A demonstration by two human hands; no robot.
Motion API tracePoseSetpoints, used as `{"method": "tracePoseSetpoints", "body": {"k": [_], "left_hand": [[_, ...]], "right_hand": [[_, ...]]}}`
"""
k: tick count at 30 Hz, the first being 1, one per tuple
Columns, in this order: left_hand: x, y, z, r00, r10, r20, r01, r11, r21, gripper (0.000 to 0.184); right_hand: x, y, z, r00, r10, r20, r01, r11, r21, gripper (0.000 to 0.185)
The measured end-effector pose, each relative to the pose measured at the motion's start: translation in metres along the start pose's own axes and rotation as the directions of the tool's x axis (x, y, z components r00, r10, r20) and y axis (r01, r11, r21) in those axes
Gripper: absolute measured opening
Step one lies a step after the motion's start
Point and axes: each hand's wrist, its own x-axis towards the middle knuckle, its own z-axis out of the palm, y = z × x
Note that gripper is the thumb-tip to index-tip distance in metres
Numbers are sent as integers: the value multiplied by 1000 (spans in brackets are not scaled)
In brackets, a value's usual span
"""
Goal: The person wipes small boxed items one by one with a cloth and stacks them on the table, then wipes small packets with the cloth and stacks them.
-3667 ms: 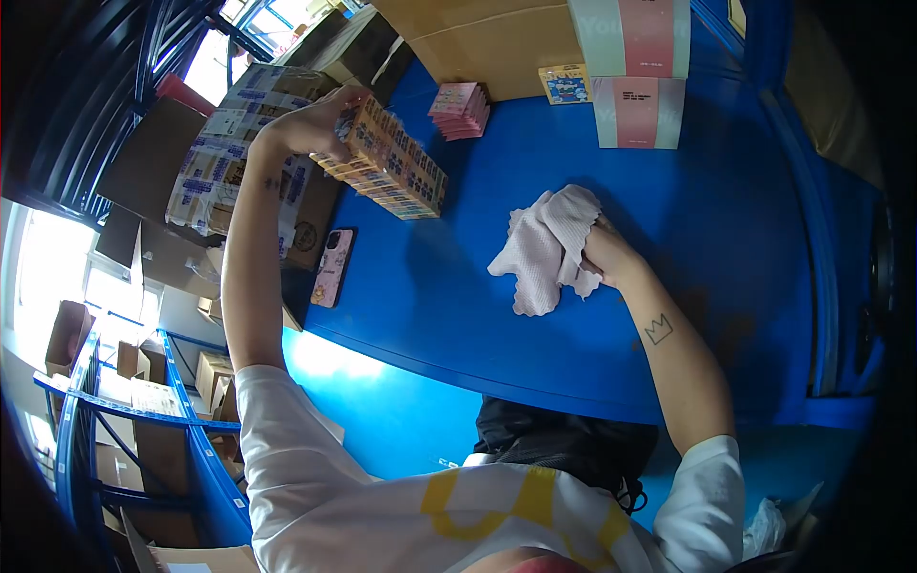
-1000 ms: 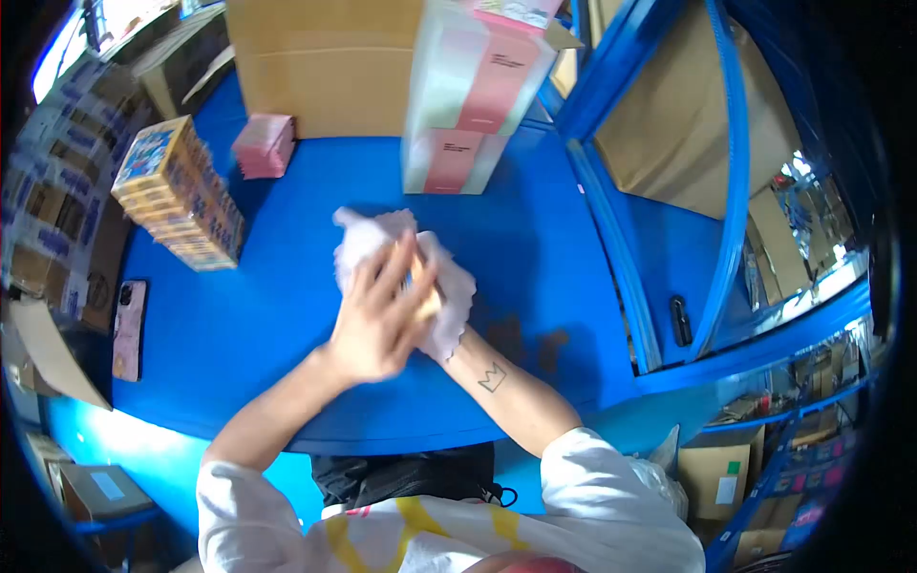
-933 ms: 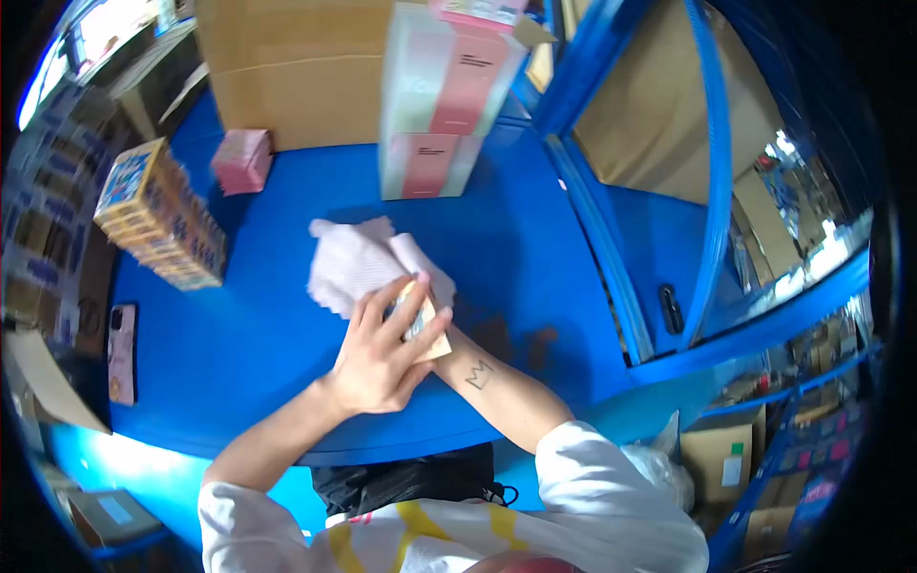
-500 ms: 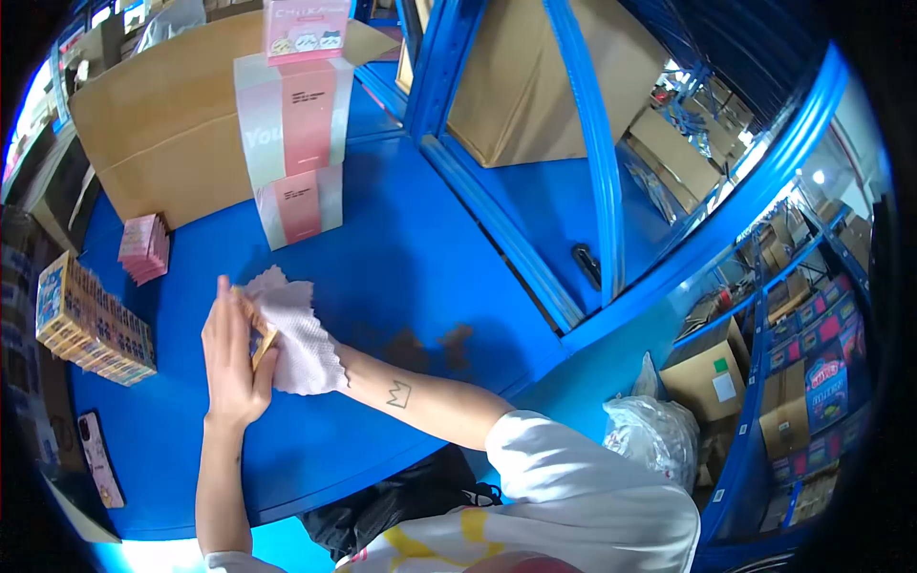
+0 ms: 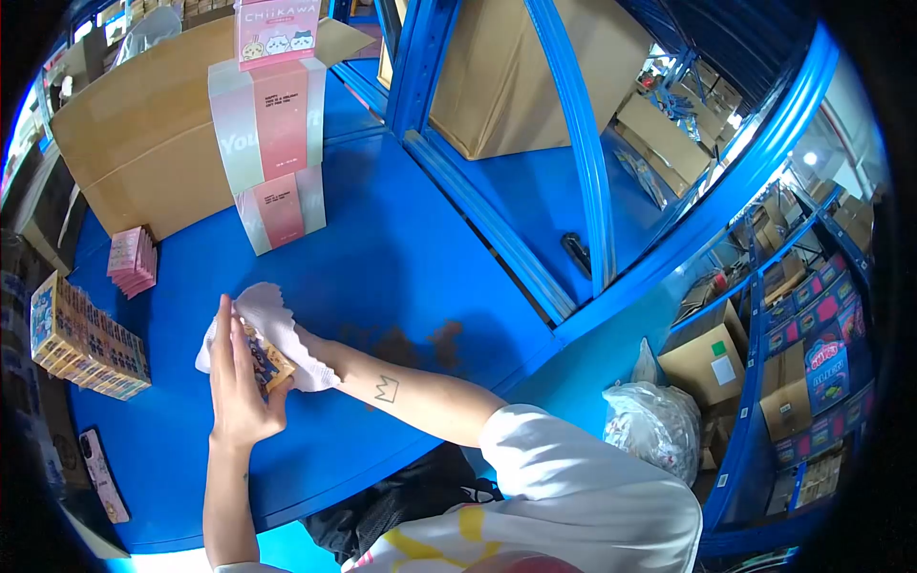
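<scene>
My left hand (image 5: 241, 406) is closed on a small yellow-orange printed box (image 5: 269, 363), its fingers stretched along one side and the thumb near the lower corner. A white cloth (image 5: 263, 307) with a zigzag edge is wrapped partly round the box. My right hand (image 5: 313, 346) reaches in from the right and grips the cloth against the box; its fingers are hidden by the fabric. Left of my hands stands a block of several similar yellow boxes (image 5: 91, 339). Behind them is a small stack of pink packs (image 5: 132, 260).
On the blue table (image 5: 382, 258), tall pink-and-white gift boxes (image 5: 267, 124) carry a pink Chiikawa box (image 5: 277, 33). A cardboard carton (image 5: 143, 143) stands behind. A phone (image 5: 101, 475) lies at the left edge. Blue rack posts (image 5: 573, 124) rise at right, near a clear plastic bag (image 5: 654, 430).
The cloth has shifted and spread behind my left fingers. The small box has turned so that more of its printed face shows. The whole view has moved slightly.
</scene>
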Motion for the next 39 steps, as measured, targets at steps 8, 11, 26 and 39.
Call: {"method": "tracePoseSetpoints", "body": {"k": [8, 11, 26, 39], "left_hand": [[5, -3, -12, 993, -91, -70, 91, 996, -4, 97], [2, -2, -10, 982, -181, -58, 179, 983, -40, 98], [3, -2, -11, 956, -228, -183, 290, 807, 514, 86], [1, 15, 10, 973, -229, 25, 216, 943, 253, 57]], "right_hand": [[1, -5, 10, 997, -47, 59, 53, 993, -109, 64], [0, -8, 9, 998, -29, 49, 32, 997, -71, 62], [12, 0, 18, 919, -41, -392, 51, 999, 15, 44], [4, -5, 28, 989, -146, 12, 117, 837, 535, 49]]}}
